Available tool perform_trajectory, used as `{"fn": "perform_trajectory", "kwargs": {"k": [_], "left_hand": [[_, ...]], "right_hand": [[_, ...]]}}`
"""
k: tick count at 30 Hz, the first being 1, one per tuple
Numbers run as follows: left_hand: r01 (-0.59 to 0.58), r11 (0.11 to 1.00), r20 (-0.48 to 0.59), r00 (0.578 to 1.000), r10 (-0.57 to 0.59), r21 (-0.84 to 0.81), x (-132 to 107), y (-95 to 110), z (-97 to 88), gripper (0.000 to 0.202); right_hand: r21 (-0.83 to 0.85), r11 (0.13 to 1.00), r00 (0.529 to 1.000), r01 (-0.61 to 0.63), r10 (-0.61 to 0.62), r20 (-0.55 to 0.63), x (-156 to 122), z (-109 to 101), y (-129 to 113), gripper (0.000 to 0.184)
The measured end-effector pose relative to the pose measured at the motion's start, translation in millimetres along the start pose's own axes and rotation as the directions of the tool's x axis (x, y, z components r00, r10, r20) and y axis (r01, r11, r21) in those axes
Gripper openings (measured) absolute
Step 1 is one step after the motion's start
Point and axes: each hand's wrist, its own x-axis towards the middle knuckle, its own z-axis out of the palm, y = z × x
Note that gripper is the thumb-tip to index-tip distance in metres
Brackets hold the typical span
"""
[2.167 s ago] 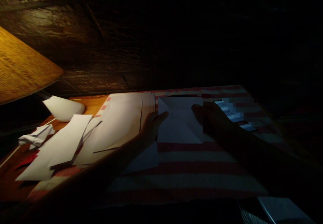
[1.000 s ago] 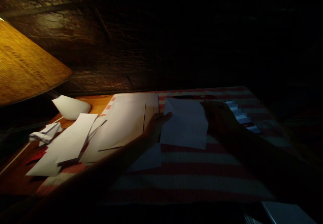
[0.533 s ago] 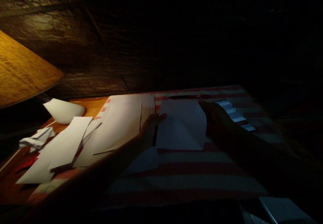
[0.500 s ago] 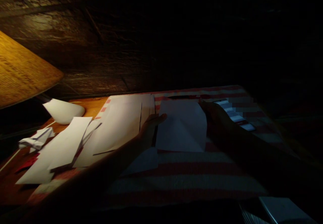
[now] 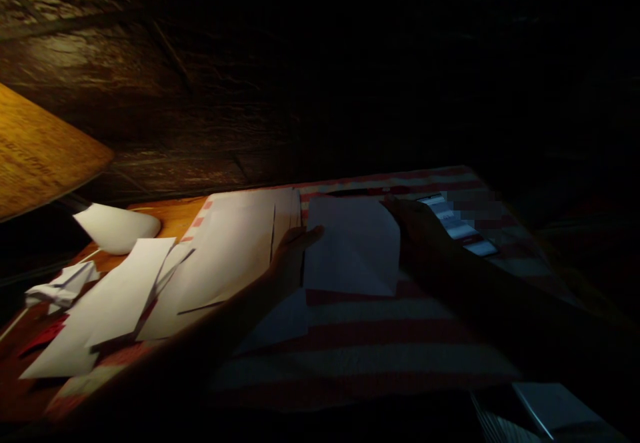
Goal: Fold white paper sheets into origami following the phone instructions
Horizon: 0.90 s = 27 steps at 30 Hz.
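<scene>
A sheet of white paper (image 5: pixel 353 246) lies in shadow at the middle of the table, held between both hands. My left hand (image 5: pixel 295 250) grips its left edge, the thumb lying on top and the fingers hidden beneath. At the upper right corner, my right hand (image 5: pixel 413 220) pinches the sheet; darkness hides most of its fingers. Left of the held sheet, larger white sheets (image 5: pixel 230 243) are spread in a loose stack, and part of another sheet (image 5: pixel 280 323) shows below my left hand.
A desk lamp's yellow shade (image 5: pixel 45 153) and white base (image 5: pixel 120 226) stand at the left. Near them are loose paper pieces (image 5: pixel 135 290) and crumpled paper (image 5: pixel 65 286). A lit phone (image 5: pixel 457 223) rests on the striped cloth (image 5: pixel 380 356) at right. A pale, box-like object (image 5: pixel 555 403) sits lower right.
The view has shifted slightly, so most things appear a little further left. Both hands keep their hold on the paper, whose right edge now looks less curved.
</scene>
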Motion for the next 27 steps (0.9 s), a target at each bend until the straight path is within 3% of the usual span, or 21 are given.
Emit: {"fn": "perform_trajectory", "kwargs": {"k": [4,15,20,23,27], "left_hand": [[-0.029,0.999,-0.079,0.997,0.025,-0.041,-0.5,1.8,4.6,0.036],[-0.019,0.999,-0.031,0.999,0.020,0.031,0.9,-1.8,2.4,0.033],[-0.059,0.998,0.004,0.998,0.059,0.001,-0.1,0.4,3.9,0.032],[-0.045,0.999,0.036,0.998,0.046,-0.013,-0.2,0.9,4.8,0.033],[-0.056,0.998,0.033,0.998,0.057,-0.022,0.6,0.0,3.2,0.032]], "right_hand": [[-0.018,0.999,0.999,-0.031,0.030,-0.036,4.3,-4.6,1.7,0.029],[0.024,0.999,1.000,-0.022,0.022,-0.009,7.5,-5.9,3.4,0.027],[0.192,0.980,0.999,-0.047,0.041,0.034,10.5,-7.5,9.9,0.021],[0.309,0.941,0.990,-0.140,0.126,0.066,7.5,-5.1,10.4,0.018],[0.340,0.922,0.981,-0.188,0.157,0.118,6.1,-3.2,8.7,0.016]]}}
